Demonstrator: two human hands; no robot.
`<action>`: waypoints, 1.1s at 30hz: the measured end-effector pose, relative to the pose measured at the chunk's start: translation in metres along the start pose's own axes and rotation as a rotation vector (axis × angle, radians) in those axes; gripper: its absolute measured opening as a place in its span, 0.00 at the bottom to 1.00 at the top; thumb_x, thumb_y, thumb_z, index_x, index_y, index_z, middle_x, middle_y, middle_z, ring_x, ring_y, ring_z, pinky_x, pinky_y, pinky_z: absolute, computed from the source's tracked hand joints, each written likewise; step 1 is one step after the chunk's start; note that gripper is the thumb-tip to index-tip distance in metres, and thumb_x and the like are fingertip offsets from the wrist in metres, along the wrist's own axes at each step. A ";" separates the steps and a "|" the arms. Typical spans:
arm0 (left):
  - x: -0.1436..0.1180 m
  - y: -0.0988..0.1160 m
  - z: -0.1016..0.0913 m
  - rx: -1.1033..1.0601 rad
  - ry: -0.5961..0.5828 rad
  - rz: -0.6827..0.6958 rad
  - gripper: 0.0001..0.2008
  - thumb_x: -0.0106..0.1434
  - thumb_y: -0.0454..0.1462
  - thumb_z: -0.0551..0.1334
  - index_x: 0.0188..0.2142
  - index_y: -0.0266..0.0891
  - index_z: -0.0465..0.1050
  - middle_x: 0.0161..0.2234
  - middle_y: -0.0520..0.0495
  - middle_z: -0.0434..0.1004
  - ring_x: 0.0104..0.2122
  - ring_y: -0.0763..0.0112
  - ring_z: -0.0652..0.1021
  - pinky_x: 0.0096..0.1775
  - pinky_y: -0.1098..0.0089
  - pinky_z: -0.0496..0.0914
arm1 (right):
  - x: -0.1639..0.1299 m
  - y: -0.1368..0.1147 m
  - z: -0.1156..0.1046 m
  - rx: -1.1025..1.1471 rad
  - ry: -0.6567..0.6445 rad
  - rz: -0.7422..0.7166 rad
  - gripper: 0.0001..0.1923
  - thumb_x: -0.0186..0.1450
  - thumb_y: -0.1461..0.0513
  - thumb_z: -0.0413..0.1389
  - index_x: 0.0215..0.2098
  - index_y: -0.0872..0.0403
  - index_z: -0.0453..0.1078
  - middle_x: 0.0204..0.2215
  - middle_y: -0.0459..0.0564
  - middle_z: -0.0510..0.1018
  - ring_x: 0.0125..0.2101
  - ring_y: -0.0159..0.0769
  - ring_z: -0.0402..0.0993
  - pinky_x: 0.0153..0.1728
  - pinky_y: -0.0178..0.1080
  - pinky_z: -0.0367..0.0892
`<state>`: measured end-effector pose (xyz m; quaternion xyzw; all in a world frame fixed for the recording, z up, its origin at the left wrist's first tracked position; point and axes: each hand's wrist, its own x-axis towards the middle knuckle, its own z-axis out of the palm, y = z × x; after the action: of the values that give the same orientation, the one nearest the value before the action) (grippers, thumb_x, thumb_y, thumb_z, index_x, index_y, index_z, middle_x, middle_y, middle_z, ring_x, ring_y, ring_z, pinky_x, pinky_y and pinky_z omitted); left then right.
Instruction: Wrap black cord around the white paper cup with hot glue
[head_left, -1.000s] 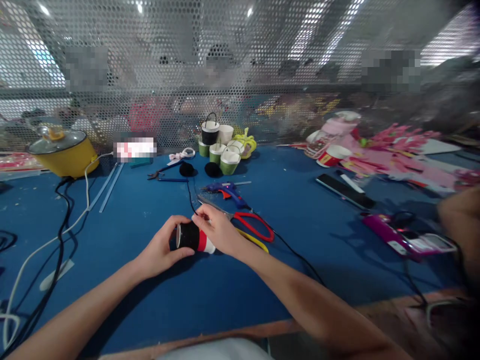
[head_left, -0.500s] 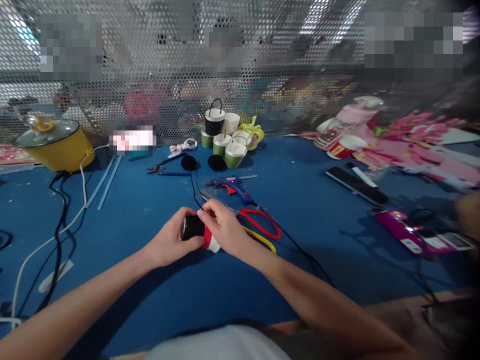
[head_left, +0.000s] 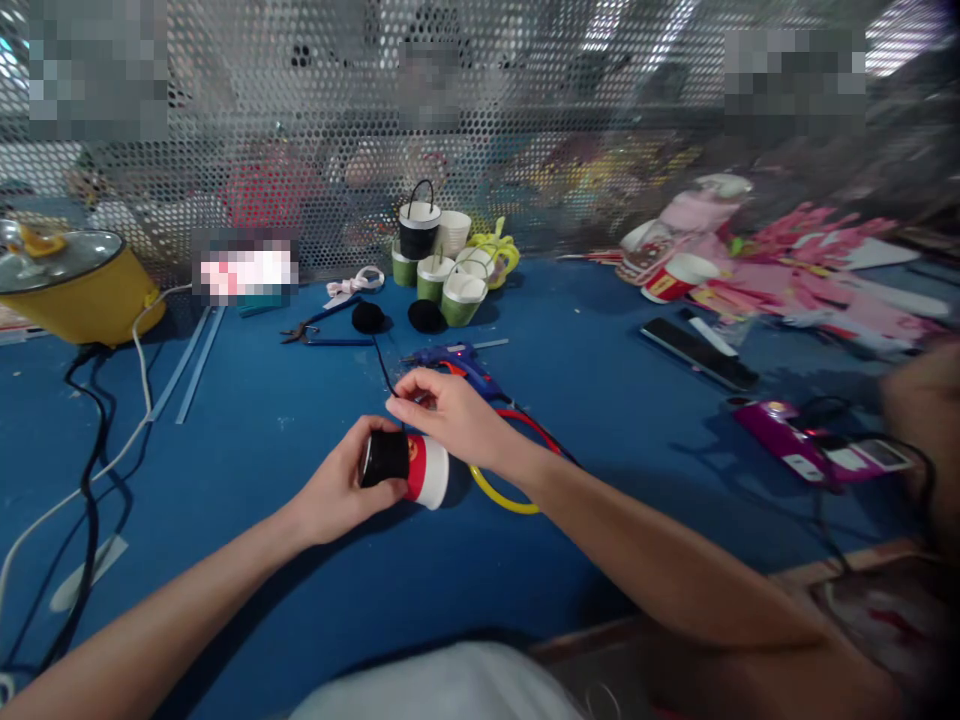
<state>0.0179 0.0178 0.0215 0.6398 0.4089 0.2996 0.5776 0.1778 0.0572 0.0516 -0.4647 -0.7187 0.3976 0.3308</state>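
Note:
My left hand (head_left: 341, 490) grips a paper cup (head_left: 409, 468) lying on its side on the blue table (head_left: 300, 590). The cup is wrapped in black at its base, with a red band and a white rim. Just above the cup, my right hand (head_left: 450, 415) pinches a thin black cord (head_left: 382, 370). That cord runs back to a black spool (head_left: 368, 317). Red and yellow scissors (head_left: 517, 470) lie partly under my right wrist.
A blue glue gun (head_left: 461, 362) lies behind my hands. Wrapped cups (head_left: 439, 270) stand at the mesh wall. A yellow pot (head_left: 67, 285) with cables (head_left: 90, 470) is at left. Pliers (head_left: 311, 328), a black remote (head_left: 701, 355) and pink craft pieces (head_left: 787, 285) lie around. Another person's arm (head_left: 922, 420) is at right.
My right hand has lifted off the cup and pulled the black cord up and away. The cup's red band and white rim now show. The view has shifted slightly.

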 end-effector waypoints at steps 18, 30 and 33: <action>0.000 -0.022 -0.007 -0.023 0.098 0.176 0.45 0.55 0.37 0.61 0.61 0.49 0.28 0.46 0.45 0.58 0.39 0.66 0.69 0.40 0.66 0.67 | 0.047 0.035 -0.064 -0.503 0.202 0.149 0.09 0.57 0.65 0.53 0.19 0.53 0.61 0.19 0.48 0.70 0.26 0.37 0.69 0.28 0.38 0.61; 0.005 -0.020 -0.008 -0.005 0.146 0.189 0.46 0.53 0.32 0.61 0.61 0.46 0.29 0.42 0.47 0.59 0.30 0.75 0.68 0.32 0.73 0.66 | 0.019 0.062 -0.062 -0.436 0.282 0.331 0.12 0.50 0.67 0.56 0.32 0.54 0.61 0.26 0.50 0.71 0.31 0.41 0.70 0.31 0.41 0.66; 0.006 -0.020 -0.009 -0.021 0.147 0.180 0.46 0.53 0.32 0.61 0.61 0.46 0.29 0.42 0.47 0.59 0.29 0.77 0.67 0.30 0.74 0.65 | 0.003 0.036 -0.070 -0.096 0.131 0.268 0.12 0.53 0.65 0.55 0.36 0.54 0.62 0.31 0.48 0.74 0.31 0.35 0.72 0.30 0.36 0.67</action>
<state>0.0096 0.0274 0.0024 0.6443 0.3879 0.4006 0.5234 0.2502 0.0877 0.0529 -0.5967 -0.6454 0.3723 0.2982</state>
